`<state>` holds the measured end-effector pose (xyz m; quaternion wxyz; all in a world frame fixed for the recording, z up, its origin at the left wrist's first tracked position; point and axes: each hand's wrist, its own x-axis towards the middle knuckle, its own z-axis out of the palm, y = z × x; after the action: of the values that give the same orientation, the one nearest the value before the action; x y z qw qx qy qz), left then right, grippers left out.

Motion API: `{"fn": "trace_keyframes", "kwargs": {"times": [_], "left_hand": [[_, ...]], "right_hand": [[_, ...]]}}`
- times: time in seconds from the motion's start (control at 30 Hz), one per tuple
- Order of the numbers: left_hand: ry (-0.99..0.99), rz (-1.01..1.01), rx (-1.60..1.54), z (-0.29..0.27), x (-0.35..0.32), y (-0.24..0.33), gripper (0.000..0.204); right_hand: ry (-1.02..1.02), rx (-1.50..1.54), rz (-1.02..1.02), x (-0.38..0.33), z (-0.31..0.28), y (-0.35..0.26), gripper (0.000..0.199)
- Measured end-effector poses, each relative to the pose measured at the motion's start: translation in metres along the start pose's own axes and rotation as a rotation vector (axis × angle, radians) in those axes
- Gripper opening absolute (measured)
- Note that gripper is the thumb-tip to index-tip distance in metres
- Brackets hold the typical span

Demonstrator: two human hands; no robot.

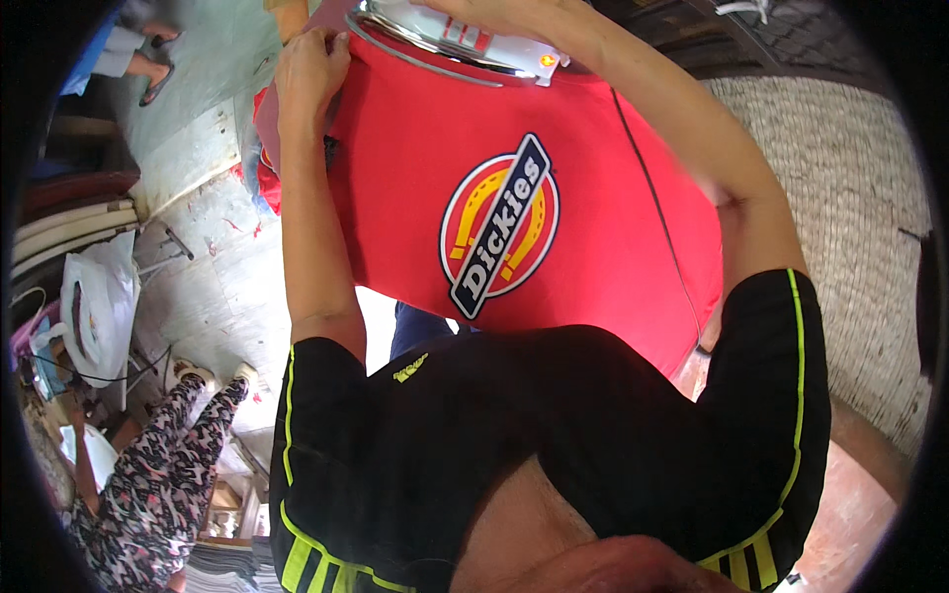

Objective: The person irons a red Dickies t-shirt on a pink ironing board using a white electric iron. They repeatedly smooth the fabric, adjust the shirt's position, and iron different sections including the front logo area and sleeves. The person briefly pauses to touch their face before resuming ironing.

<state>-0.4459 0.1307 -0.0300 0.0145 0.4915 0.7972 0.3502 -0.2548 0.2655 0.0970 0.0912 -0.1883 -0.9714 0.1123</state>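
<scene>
A bright red cloth (593, 188) with a round printed emblem lies spread in front of me. At its far end a white and chrome clothes iron (474, 42), its orange light lit, rests on the red cloth. My right hand (499, 12) is closed over the top of the iron, partly cut off by the upper edge. To the iron's left, my left hand (312, 67) has its fingers bent on a maroon cloth (330, 16) at the red cloth's far left edge. The fingertips are partly hidden.
A thin dark cord (652, 188) runs across the red cloth's right side toward me. Woven matting (820, 158) covers the right. At the left are a white plastic bag (99, 306), a person in patterned trousers (168, 474), and another person's sandalled foot (155, 87).
</scene>
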Motion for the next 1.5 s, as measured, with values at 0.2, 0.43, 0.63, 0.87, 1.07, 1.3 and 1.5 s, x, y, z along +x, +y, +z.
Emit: {"fn": "trace_keyframes", "kwargs": {"times": [0.2, 0.43, 0.63, 0.87, 1.07, 1.3, 1.5], "left_hand": [[0.027, 0.234, 0.142, 0.028, 0.033, 0.007, 0.058], [-0.022, 0.292, 0.118, 0.038, 0.038, 0.012, 0.066], [-0.002, 0.248, 0.123, 0.038, 0.037, 0.010, 0.064], [-0.035, 0.198, 0.095, 0.031, 0.039, 0.017, 0.054], [0.012, 0.250, -0.169, 0.023, 0.032, 0.017, 0.029], [0.013, 0.192, -0.118, 0.016, 0.033, 0.016, 0.029], [0.066, 0.175, -0.160, 0.001, 0.021, 0.019, 0.021]], "right_hand": [[-0.196, -0.108, 0.150, -0.094, -0.080, 0.037, 0.036], [-0.110, -0.176, 0.735, -0.280, -0.219, 0.061, 0.040], [-0.069, -0.031, 0.830, -0.340, -0.232, 0.060, 0.041], [0.080, 0.160, 0.575, -0.281, -0.090, 0.053, 0.036], [0.082, 0.002, 0.214, -0.213, -0.044, 0.067, 0.035], [-0.087, 0.057, 0.156, -0.111, -0.042, 0.019, 0.034], [0.050, 0.018, 0.132, -0.052, -0.015, 0.000, 0.036]]}}
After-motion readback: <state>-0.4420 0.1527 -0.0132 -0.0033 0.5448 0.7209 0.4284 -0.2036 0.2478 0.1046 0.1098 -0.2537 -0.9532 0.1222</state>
